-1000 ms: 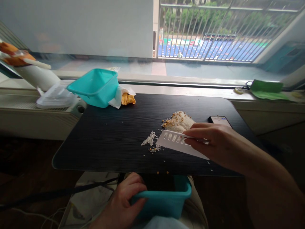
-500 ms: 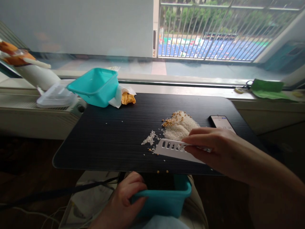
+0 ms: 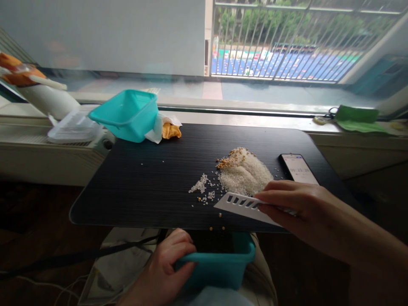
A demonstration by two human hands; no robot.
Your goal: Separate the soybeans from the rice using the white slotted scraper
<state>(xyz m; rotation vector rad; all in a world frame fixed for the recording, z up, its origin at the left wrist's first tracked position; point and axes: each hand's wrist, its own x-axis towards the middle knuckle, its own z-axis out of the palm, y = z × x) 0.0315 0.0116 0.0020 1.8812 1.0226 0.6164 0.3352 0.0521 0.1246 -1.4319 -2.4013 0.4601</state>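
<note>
Two hands working. Left hand point(image 3: 165, 267) gripping near rim of teal tub point(image 3: 219, 265), fingers curling over its edge, tub sitting below table point(image 3: 143, 187) edge. Right hand point(image 3: 296, 208) pinching white slotted scraper point(image 3: 244, 205), blade tilting, slots poking out left of fingertips. Grain pile point(image 3: 244, 172) lying just beyond fingertips; loose grains point(image 3: 200, 187) scattering left of blade. Phone point(image 3: 298, 168) lying beyond knuckles. Second teal tub point(image 3: 126, 114) sitting far left.

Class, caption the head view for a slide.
Right hand holds scraper beside rice; left hand grips tub.
</note>
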